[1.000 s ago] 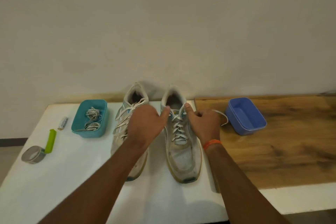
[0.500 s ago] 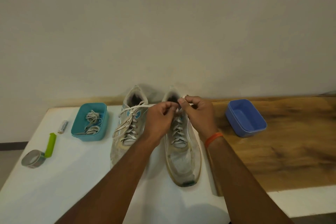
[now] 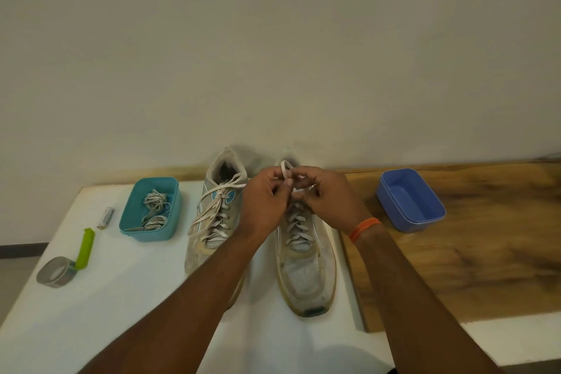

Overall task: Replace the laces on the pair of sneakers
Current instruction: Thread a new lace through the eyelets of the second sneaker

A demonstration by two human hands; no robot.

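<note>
Two worn white sneakers stand side by side on the white table, toes toward me. The left sneaker (image 3: 212,222) has its white lace loose and splayed. Over the tongue of the right sneaker (image 3: 306,261), my left hand (image 3: 265,200) and my right hand (image 3: 326,200) meet. Both pinch the ends of its white lace (image 3: 285,168), which forms a small loop above the fingers. My right wrist wears an orange band. A teal tray (image 3: 151,229) to the left holds bundled laces (image 3: 154,209).
An empty blue tray (image 3: 425,222) sits on the wooden board (image 3: 470,252) at the right. At the left lie a small battery (image 3: 105,217), a green clip (image 3: 85,247) and a roll of grey tape (image 3: 56,271). A wall stands close behind the shoes.
Both hands have come together above the right sneaker's collar, lifting the lace ends up from the sides into a loop. The view has shifted slightly.
</note>
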